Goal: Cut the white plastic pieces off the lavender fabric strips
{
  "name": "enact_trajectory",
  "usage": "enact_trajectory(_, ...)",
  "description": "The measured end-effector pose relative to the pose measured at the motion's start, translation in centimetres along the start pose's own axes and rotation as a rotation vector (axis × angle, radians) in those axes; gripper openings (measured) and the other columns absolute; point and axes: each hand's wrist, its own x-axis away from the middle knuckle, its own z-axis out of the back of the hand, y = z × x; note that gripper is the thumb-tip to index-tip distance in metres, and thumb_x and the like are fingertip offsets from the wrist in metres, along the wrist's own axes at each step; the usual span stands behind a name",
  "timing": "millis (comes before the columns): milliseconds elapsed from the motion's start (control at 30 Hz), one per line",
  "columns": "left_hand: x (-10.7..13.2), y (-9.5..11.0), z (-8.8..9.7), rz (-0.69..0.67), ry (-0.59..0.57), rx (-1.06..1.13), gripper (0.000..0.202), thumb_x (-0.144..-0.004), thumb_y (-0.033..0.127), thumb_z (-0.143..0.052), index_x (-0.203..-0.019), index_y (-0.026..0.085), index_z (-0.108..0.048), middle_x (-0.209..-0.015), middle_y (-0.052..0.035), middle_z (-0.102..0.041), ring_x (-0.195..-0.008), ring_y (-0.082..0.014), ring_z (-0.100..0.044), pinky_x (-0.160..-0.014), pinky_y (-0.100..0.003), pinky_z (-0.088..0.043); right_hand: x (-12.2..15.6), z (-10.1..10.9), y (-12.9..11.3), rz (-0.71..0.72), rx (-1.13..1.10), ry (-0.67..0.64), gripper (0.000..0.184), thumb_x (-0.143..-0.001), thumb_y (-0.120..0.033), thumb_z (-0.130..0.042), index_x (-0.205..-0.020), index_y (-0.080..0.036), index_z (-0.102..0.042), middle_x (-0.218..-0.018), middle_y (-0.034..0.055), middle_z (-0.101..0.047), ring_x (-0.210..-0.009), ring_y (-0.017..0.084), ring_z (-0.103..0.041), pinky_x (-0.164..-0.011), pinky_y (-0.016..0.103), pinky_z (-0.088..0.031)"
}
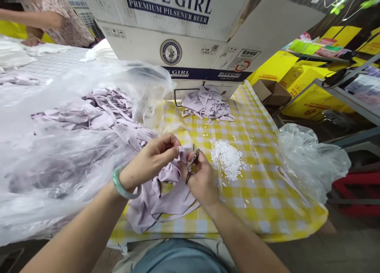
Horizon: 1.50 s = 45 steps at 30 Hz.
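Observation:
My left hand (152,158), with a green bangle (118,184) at the wrist, is closed in a pinch on an edge of a lilac garment (166,203). A small whitish piece shows at its fingertips. Close beside it, my right hand (204,184) grips small dark metal scissors (194,158), and its fingertips also touch the cloth. The garment hangs down in folds onto the table below both hands. To the right of my right hand lies a pile of tiny white pieces (228,160).
A large clear plastic bag (74,154) with lilac garments (109,107) covers the left side. A beer carton (190,51) stands behind a lilac heap (206,103) on the checked tablecloth (261,194). Another plastic bag (314,162) hangs at the right edge. A person (59,19) is at far left.

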Motion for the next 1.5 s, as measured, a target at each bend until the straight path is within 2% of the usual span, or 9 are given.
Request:
enact_trajectory(133,1.0,-0.8,0.0,-0.008,0.035,0.031,0.02,-0.09,0.036,-0.06,-0.085,0.017,-0.055,-0.065,0.0038,-0.048,-0.051,-0.0066,-0.038,-0.044,-0.018,-0.029,-1.8,0.7,-0.3,-0.09,-0.254,0.072,0.018,-0.073,-0.027,-0.064,-0.081,-0.022,-0.049,-0.077,-0.0028,-0.058,-0.07,0.013,-0.059,-0.069,0.025,-0.05)
enact_trajectory(367,1.8,-2.8,0.2,-0.135,0.118,-0.122,0.015,-0.092,0.031,-0.059,-0.091,0.016,-0.06,-0.076,-0.0001,-0.058,-0.063,-0.0102,-0.051,-0.054,-0.021,-0.041,-1.4,3.3,0.5,-0.153,-0.322,0.137,0.017,-0.074,-0.028,-0.068,-0.085,-0.02,-0.057,-0.077,-0.0018,-0.058,-0.069,0.013,-0.055,-0.065,0.026,-0.046)
enact_trajectory(633,2.7,-3.3,-0.7,-0.512,0.219,-0.264,0.011,-0.09,0.008,-0.056,-0.088,0.017,-0.063,-0.085,-0.0059,-0.065,-0.083,-0.0155,-0.062,-0.074,-0.028,-0.05,-0.6,3.8,0.4,-0.161,-0.397,0.197,0.021,-0.073,-0.032,-0.068,-0.085,-0.023,-0.054,-0.081,0.0002,-0.058,-0.073,0.015,-0.058,-0.068,0.028,-0.05)
enact_trajectory(933,3.5,-3.3,-0.9,-0.37,0.376,-0.165,0.01,-0.09,0.014,-0.06,-0.098,0.02,-0.059,-0.092,-0.0037,-0.06,-0.083,-0.0141,-0.059,-0.07,-0.024,-0.048,-2.0,4.7,-1.9,-0.237,-0.515,0.137,0.026,-0.066,-0.032,-0.074,-0.084,-0.022,-0.058,-0.078,-0.0007,-0.059,-0.067,0.015,-0.056,-0.061,0.027,-0.047)
enact_trajectory(1067,6.7,-1.3,-2.0,-0.546,0.11,-0.423,0.025,-0.086,0.001,-0.056,-0.104,0.019,-0.057,-0.09,-0.0042,-0.059,-0.084,-0.0143,-0.057,-0.073,-0.024,-0.048,-3.2,5.8,-3.3,-0.044,-0.471,0.12,0.018,-0.07,-0.026,-0.071,-0.081,-0.023,-0.058,-0.084,-0.0001,-0.058,-0.079,0.015,-0.058,-0.071,0.028,-0.048)
enact_trajectory(1167,8.8,-1.5,-4.2,-0.632,-0.023,-0.54,0.027,-0.087,-0.002,-0.052,-0.106,0.016,-0.055,-0.093,-0.008,-0.061,-0.082,-0.0155,-0.057,-0.072,-0.025,-0.049,-3.2,5.7,-2.7,-0.04,-0.494,0.155,0.019,-0.068,-0.026,-0.071,-0.078,-0.024,-0.055,-0.084,0.0,-0.057,-0.082,0.016,-0.058,-0.074,0.029,-0.048)
enact_trajectory(1333,9.7,-4.1,-7.1,-0.675,-0.057,-0.651,0.019,-0.09,0.003,-0.052,-0.104,0.014,-0.055,-0.094,-0.0099,-0.063,-0.075,-0.0176,-0.055,-0.066,-0.028,-0.048,-3.0,4.4,-0.6,-0.242,-0.695,0.263,0.028,-0.06,-0.027,-0.075,-0.078,-0.024,-0.052,-0.082,-0.0022,-0.056,-0.082,0.015,-0.058,-0.078,0.028,-0.048)
enact_trajectory(1433,10.1,-5.6,-8.0,-0.627,-0.038,-0.571,0.025,-0.089,0.007,-0.055,-0.113,0.015,-0.052,-0.114,-0.0136,-0.06,-0.094,-0.0204,-0.058,-0.081,-0.031,-0.053,-2.4,5.1,-2.0,-0.258,-0.792,0.251,0.029,-0.06,-0.022,-0.077,-0.078,-0.024,-0.054,-0.081,-0.0044,-0.057,-0.079,0.012,-0.058,-0.077,0.024,-0.048)
enact_trajectory(1500,10.3,-6.6,-8.6,-0.585,0.105,-0.488,0.041,-0.089,0.01,-0.06,-0.126,0.015,-0.045,-0.132,-0.0186,-0.048,-0.115,-0.0233,-0.054,-0.094,-0.033,-0.051,-1.1,6.3,-4.1,-0.217,-0.811,0.18,0.032,-0.06,-0.023,-0.08,-0.075,-0.025,-0.053,-0.074,-0.0055,-0.053,-0.069,0.01,-0.054,-0.067,0.021,-0.047)
